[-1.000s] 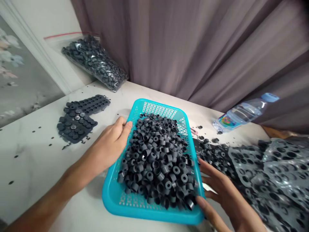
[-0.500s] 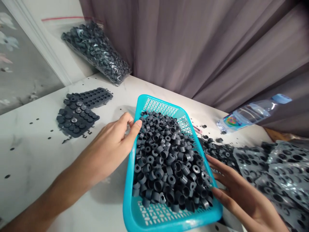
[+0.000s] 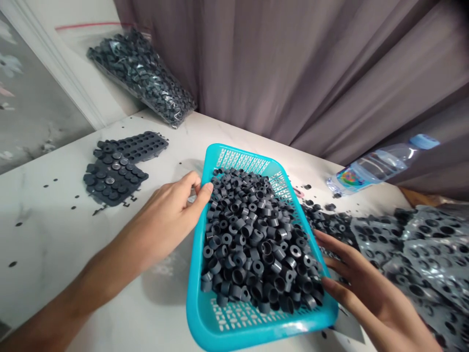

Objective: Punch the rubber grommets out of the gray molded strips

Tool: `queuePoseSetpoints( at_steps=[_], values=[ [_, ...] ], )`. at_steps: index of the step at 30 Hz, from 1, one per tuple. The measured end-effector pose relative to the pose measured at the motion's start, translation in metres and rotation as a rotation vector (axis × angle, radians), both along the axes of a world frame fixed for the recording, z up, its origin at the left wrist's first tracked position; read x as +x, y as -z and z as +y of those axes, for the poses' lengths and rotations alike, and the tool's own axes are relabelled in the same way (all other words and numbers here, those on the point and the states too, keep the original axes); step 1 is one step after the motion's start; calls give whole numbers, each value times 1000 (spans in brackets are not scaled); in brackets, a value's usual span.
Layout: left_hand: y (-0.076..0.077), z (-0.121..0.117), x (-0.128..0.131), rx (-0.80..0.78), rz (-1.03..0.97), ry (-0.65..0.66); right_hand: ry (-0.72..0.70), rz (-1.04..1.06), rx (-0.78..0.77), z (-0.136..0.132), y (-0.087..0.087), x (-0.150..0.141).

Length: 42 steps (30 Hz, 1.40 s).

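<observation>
Rings (image 3: 256,239) in basket (image 3: 195,293), bag (image 3: 146,78) behind left, bottle (image 3: 370,171) behind right, perforated sheets (image 3: 428,249) right

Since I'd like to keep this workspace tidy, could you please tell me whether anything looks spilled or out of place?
Yes: small dark bits are scattered across the white tabletop left of the blue basket, and loose black pieces lie near the water bottle. They look stray, being outside any container.
</observation>
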<state>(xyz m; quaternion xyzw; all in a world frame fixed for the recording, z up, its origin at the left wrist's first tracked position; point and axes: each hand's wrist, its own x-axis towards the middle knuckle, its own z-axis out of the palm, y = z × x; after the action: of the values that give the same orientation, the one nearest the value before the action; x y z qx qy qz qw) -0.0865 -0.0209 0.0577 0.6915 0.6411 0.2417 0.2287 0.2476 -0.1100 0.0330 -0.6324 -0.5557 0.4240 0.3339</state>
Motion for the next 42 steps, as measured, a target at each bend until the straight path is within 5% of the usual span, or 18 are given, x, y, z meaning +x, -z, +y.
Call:
queuePoseSetpoints(
  at_steps=[12,24,42],
  values=[
    [10,8,-3,-7,-60,48,-31,-111,-14,-4,-10,-10],
    [8,9,1,110,-164,57,-36,-83,-8,-13,6,5],
    [14,15,3,139,-215,47,-38,-152,75,-13,7,-2]
  ],
)
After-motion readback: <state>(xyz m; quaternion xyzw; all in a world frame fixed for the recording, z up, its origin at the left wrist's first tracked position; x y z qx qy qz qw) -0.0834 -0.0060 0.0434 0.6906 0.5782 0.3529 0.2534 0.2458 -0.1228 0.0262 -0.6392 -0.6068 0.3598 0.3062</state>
